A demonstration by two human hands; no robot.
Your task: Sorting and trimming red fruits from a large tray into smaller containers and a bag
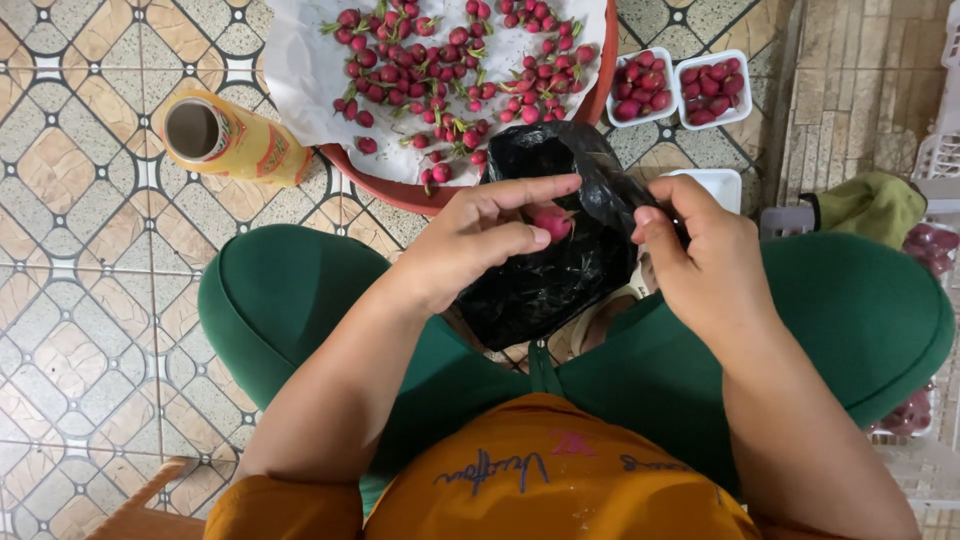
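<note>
My left hand [478, 238] pinches a small pink-red fruit [551, 222] between thumb and fingers, right at the mouth of a black plastic bag [545, 270]. My right hand [695, 255] grips the bag's right edge, holding it up between my knees. Beyond the bag, a round red tray [395, 185] lined with white paper carries several more pink-red fruits [440, 60], some with green stems.
A yellow roll with a cardboard core [230, 140] lies on the patterned tile floor left of the tray. Two small white trays filled with fruits [680, 88] sit at the upper right, an empty white tray [715, 185] below them. A green cloth [880, 205] lies at right.
</note>
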